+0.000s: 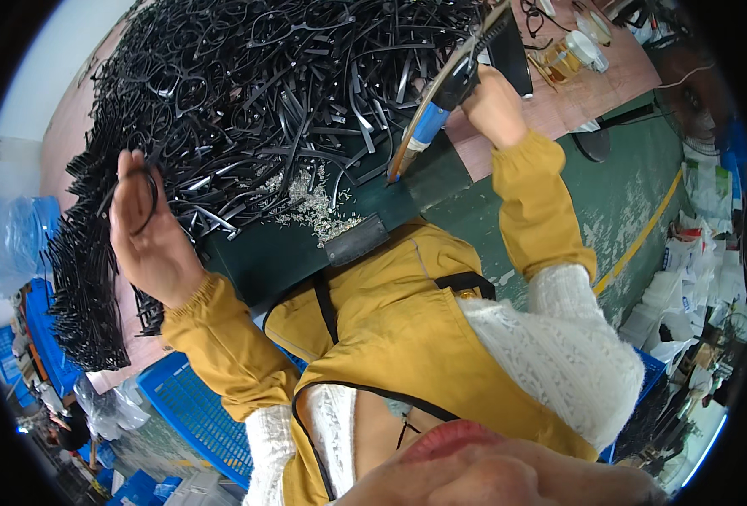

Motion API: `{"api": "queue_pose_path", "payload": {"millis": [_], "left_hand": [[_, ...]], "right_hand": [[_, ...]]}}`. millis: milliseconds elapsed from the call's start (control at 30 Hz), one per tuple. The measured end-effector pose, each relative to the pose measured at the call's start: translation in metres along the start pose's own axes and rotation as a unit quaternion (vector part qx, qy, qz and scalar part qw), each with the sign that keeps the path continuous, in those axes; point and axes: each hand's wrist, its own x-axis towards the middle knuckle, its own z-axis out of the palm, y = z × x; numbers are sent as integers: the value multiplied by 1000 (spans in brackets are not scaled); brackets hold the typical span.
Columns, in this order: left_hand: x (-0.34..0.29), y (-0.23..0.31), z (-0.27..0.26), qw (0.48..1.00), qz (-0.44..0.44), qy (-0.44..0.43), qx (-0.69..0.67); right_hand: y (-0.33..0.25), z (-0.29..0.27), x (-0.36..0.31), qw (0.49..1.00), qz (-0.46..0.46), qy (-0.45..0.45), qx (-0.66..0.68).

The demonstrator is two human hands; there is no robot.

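At the left edge of the pile, my raised left hand [147, 240] holds a black eyeglass frame [153, 202]; one round rim shows against the fingers. My right hand [496, 105] grips a blue and black powered screwdriver [432, 118], its tip pointing down toward the dark green mat [259, 266]. Loose small silver screws [310, 202] lie scattered on that mat, between the two hands. Behind them rises a big heap of black eyeglass frames and temples [280, 76], partly hidden by the screwdriver at its right side.
Stacked black temples [95, 278] line the table's left edge. A jar with a white lid [576, 55] stands at the right on the pinkish tabletop [626, 72]. A blue plastic crate [196, 413] sits at lower left. White bags [694, 270] pile up at far right.
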Motion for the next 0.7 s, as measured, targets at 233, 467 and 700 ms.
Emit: {"api": "queue_pose_path", "payload": {"millis": [233,467,700], "left_hand": [[-117,-37,-27,944,-251,124,-173],[-171,-92,-2,995,-29,97,-24],[-230,-96,-31,980,-42,-108,163]], "right_hand": [[-73,-40,-92,860,308,-37,406],[-191,25,-113,887,4,-208,413],[-206,37,-106,822,138,-214,509]]}}
